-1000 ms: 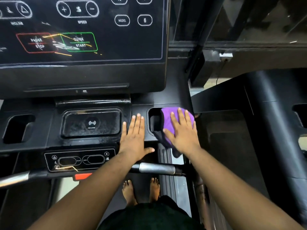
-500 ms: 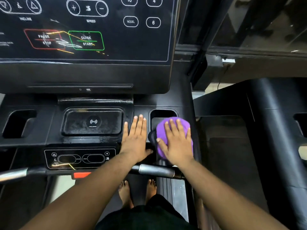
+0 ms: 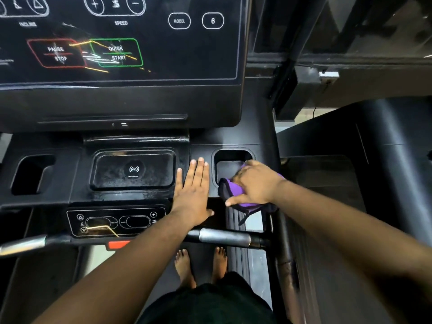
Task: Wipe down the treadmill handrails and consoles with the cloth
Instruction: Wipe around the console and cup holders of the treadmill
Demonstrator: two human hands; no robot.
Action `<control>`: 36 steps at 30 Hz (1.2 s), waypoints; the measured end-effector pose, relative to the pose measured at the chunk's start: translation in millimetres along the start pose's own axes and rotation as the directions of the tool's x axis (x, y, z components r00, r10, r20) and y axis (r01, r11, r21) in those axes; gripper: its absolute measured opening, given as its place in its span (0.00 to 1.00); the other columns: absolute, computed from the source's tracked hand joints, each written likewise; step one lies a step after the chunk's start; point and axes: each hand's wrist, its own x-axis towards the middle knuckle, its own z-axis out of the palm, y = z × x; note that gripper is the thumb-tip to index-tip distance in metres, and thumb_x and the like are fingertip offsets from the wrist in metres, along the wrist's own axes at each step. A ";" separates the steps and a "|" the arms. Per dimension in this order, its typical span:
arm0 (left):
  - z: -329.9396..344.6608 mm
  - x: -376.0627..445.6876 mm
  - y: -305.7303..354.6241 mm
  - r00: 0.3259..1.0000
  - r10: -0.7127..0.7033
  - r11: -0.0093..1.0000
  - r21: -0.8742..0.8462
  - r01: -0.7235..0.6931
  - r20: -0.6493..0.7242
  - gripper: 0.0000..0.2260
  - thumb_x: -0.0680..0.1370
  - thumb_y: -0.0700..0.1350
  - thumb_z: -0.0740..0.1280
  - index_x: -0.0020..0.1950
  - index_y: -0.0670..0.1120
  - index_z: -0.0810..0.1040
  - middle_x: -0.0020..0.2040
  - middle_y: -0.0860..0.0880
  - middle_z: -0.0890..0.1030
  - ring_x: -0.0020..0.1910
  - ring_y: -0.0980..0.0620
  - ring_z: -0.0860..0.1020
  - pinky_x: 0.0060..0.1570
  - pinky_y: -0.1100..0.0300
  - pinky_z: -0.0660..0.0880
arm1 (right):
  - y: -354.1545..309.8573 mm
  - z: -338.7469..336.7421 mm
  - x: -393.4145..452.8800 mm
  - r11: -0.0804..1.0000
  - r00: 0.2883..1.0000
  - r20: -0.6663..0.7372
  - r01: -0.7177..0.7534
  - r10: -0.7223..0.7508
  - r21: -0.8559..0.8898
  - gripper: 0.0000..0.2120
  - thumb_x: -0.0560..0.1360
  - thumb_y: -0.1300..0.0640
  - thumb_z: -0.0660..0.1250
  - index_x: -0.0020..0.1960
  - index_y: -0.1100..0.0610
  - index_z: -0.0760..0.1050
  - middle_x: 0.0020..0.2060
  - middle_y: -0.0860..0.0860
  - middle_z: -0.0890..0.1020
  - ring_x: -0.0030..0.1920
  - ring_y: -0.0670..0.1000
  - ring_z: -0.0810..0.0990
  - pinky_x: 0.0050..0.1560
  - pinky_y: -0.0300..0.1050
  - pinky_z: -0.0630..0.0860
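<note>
- Right hand (image 3: pixel 254 183) grasps the bunched purple cloth (image 3: pixel 236 191), fingers curled over it, thumb along its near edge. Cloth sits on the console tray at the near lip of the right cup holder (image 3: pixel 230 164).
- Left hand (image 3: pixel 192 190) lies flat on the tray, fingers straight and together, holding nothing, just beside the charging pad (image 3: pixel 133 170).
- Risk: a dark strap (image 3: pixel 244 218) hangs from the cloth over the tray edge; it could snag on the handlebar (image 3: pixel 224 237) below and drag the cloth loose.
- Risk: bunched cloth may skip the holder's inside corners and leave dust.
- Risk: left palm is close to the small button panel (image 3: pixel 117 222); a shift of weight could press a key while bare feet (image 3: pixel 201 265) stand on the belt.
- Pad looks smeared and speckled, probably still unwiped.
</note>
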 end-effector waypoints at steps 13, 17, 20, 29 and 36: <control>-2.7 0.1 0.2 1.000 0.003 1.000 0.010 -0.003 0.008 0.64 0.71 0.64 0.75 0.78 0.42 0.25 0.79 0.43 0.25 0.79 0.43 0.28 0.75 0.39 0.30 | -20.8 28.2 -15.1 0.992 0.984 -0.142 -0.117 0.111 -0.037 0.44 0.76 0.23 0.45 0.67 0.56 0.76 0.57 0.53 0.84 0.63 0.56 0.79 0.76 0.56 0.61; 2.2 1.3 1.8 1.000 -0.016 1.000 0.016 0.017 -0.001 0.64 0.71 0.65 0.74 0.78 0.41 0.24 0.79 0.43 0.25 0.79 0.43 0.27 0.78 0.37 0.33 | -58.1 43.0 -17.1 0.968 0.944 -0.222 -0.252 0.246 0.001 0.37 0.78 0.30 0.57 0.75 0.57 0.69 0.68 0.56 0.78 0.72 0.58 0.71 0.79 0.65 0.55; 1.9 1.9 2.5 1.000 -0.013 0.999 0.029 0.013 -0.009 0.64 0.71 0.65 0.74 0.78 0.40 0.24 0.80 0.42 0.26 0.79 0.42 0.28 0.78 0.36 0.34 | -35.8 49.9 -33.8 0.995 0.947 -0.309 -0.097 0.087 -0.018 0.38 0.79 0.32 0.57 0.79 0.56 0.64 0.74 0.55 0.73 0.77 0.57 0.67 0.80 0.62 0.53; -1.8 0.0 2.7 1.000 -0.010 0.999 0.051 0.009 0.021 0.64 0.72 0.66 0.72 0.77 0.39 0.23 0.78 0.41 0.24 0.78 0.41 0.26 0.78 0.35 0.35 | -30.8 -34.4 46.7 0.904 0.915 -0.040 -0.390 0.402 0.175 0.21 0.86 0.46 0.50 0.54 0.55 0.79 0.54 0.57 0.85 0.58 0.60 0.81 0.64 0.52 0.67; -3.3 -0.1 2.0 0.999 -0.014 1.000 0.017 0.013 0.035 0.63 0.73 0.64 0.73 0.77 0.40 0.23 0.78 0.42 0.23 0.78 0.42 0.26 0.77 0.36 0.32 | -34.9 12.2 -5.9 0.865 0.925 -0.231 -0.163 0.301 0.474 0.20 0.82 0.40 0.54 0.39 0.51 0.72 0.39 0.53 0.83 0.47 0.58 0.80 0.57 0.53 0.73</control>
